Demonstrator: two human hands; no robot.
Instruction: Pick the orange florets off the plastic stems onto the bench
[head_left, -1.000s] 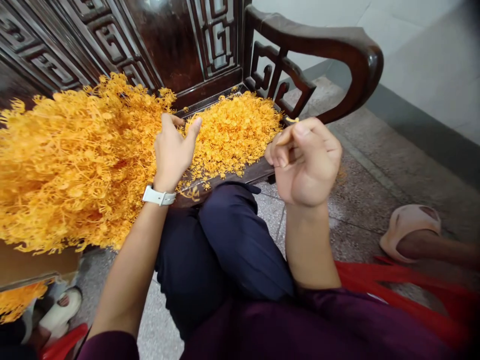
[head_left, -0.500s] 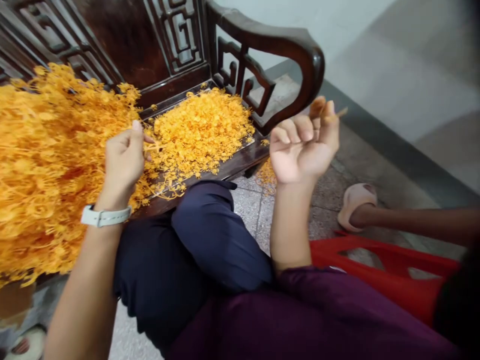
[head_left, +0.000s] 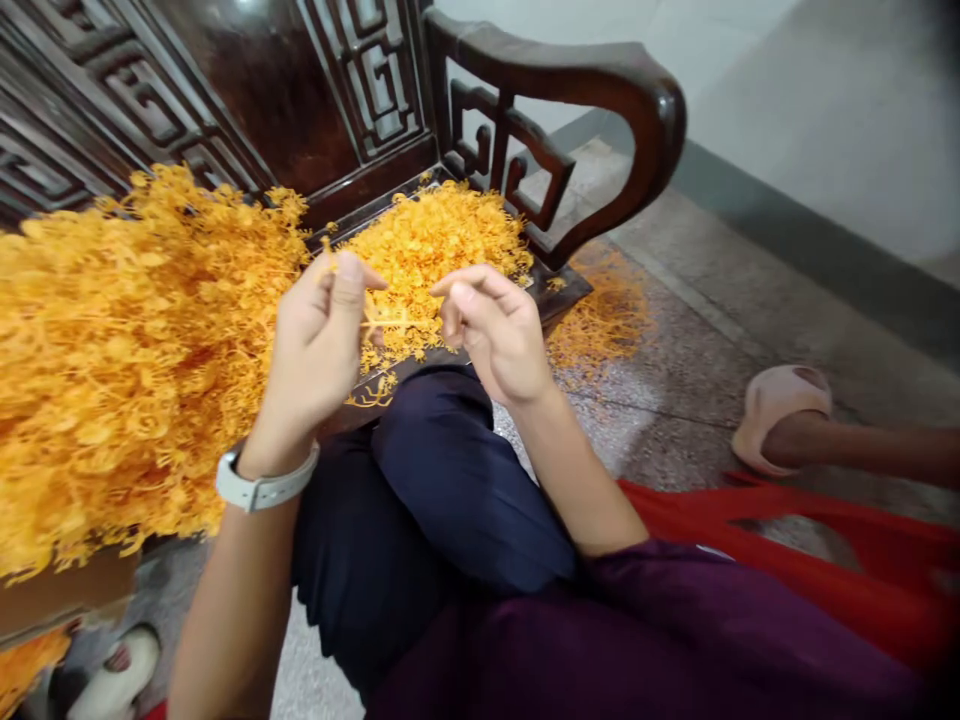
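Observation:
My left hand, with a pale watch band on the wrist, pinches a piece of orange plastic sprig between thumb and fingers. From it a thin branched orange stem runs across to my right hand. The right thumb and fingers are closed around the far end of that stem, whose tip they hide. Behind both hands lies a heap of small orange plastic pieces on the bench seat. A larger pile of orange sprigs rises to the left of my left hand.
The dark carved wooden bench has a curved armrest. Orange stems are scattered on the floor beyond it. A red plastic stool and another person's foot in a pale slipper are at the right. A cardboard box stands lower left.
My right hand has come left and down from beside the armrest, where it held a thin piece, to the stem at my left hand. The left hand has moved right as the view shifted.

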